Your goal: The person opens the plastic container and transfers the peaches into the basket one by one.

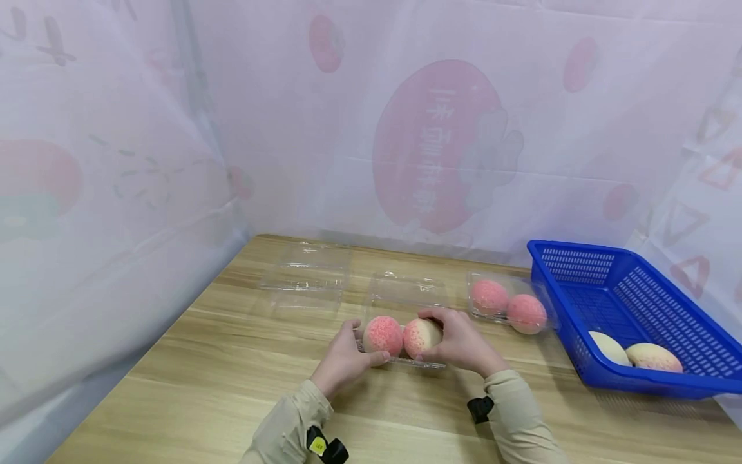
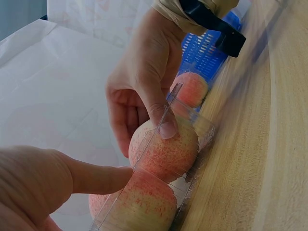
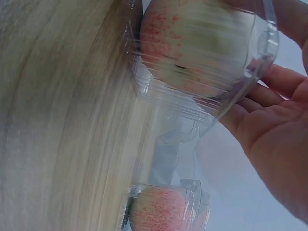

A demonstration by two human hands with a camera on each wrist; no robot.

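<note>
Two pink-and-cream peaches sit side by side in a clear plastic clamshell box (image 1: 428, 365), its lid (image 1: 408, 290) folded open behind. My left hand (image 1: 344, 357) holds the left peach (image 1: 382, 336), thumb in front and fingers behind. In the left wrist view its thumb touches the box's front rim. My right hand (image 1: 464, 345) grips the right peach (image 1: 418, 338) between thumb and fingers. That peach (image 3: 192, 48) shows through the box wall in the right wrist view. Part of the right hand's fingers is hidden behind the fruit.
Another clear box holding two peaches (image 1: 489, 297) stands to the right. An open clear box (image 1: 310, 274) lies at the back left. At far right, a blue plastic basket (image 1: 580, 377) contains two paler peaches (image 1: 655, 357). A printed white cloth (image 1: 278, 161) hangs behind the table (image 1: 191, 386).
</note>
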